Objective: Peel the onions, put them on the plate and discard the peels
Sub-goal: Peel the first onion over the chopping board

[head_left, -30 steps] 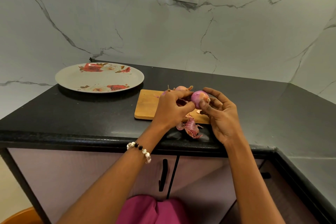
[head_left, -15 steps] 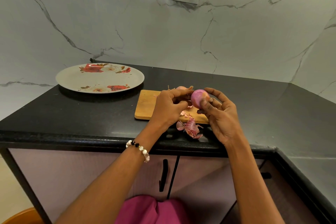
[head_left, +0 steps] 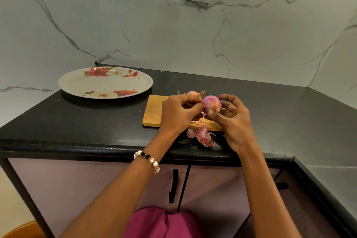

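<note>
The floral plate (head_left: 83, 85), left of the cutting board (head_left: 153, 111), holds nothing. Above the board, the right hand (head_left: 231, 121) cradles 1 glossy pink-purple onion (head_left: 211, 102) in curled fingers, root end toward the camera. The left hand (head_left: 178, 114) pinches at the onion's left side. 1 unpeeled onion (head_left: 193, 94) sits behind them. Peels (head_left: 201, 135) lie at the board's near edge on the black counter (head_left: 77, 121), under a marble wall (head_left: 135, 25).

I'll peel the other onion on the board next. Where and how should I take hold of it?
Probably by its round body, from above. The unpeeled onion lies on its side at the far edge of the cutting board, its dry stem tip pointing right, behind the left hand. The tip looks brittle, and the fat middle fills a grip better.
</note>
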